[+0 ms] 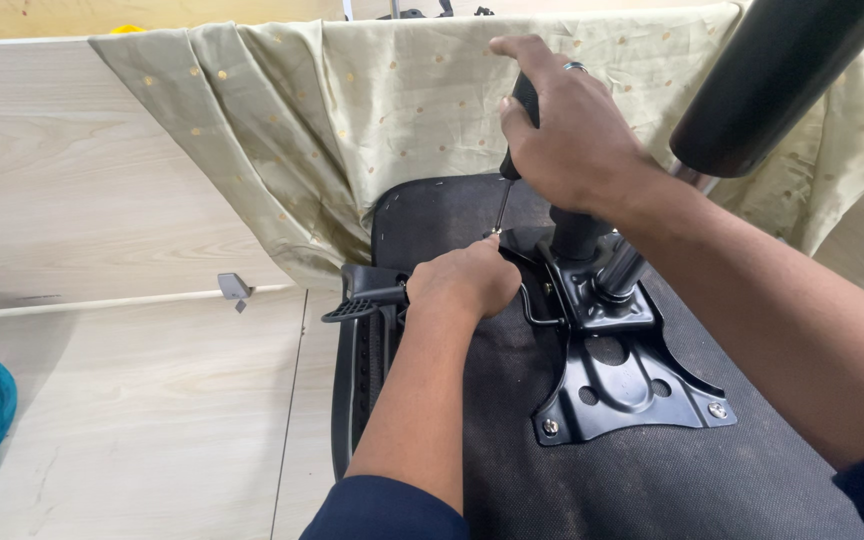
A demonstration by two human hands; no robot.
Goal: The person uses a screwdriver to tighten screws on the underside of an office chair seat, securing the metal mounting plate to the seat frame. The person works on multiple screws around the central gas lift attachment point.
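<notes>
Where the upturned chair seat (652,480) fills the lower right of the frame, a black metal plate (622,385) is screwed to it. At centre, the left hand (464,282) pinches the tip of a screwdriver (512,150). Above it, the right hand (562,125) is clenched around the handle. A green cloth (332,120) hangs behind.
</notes>
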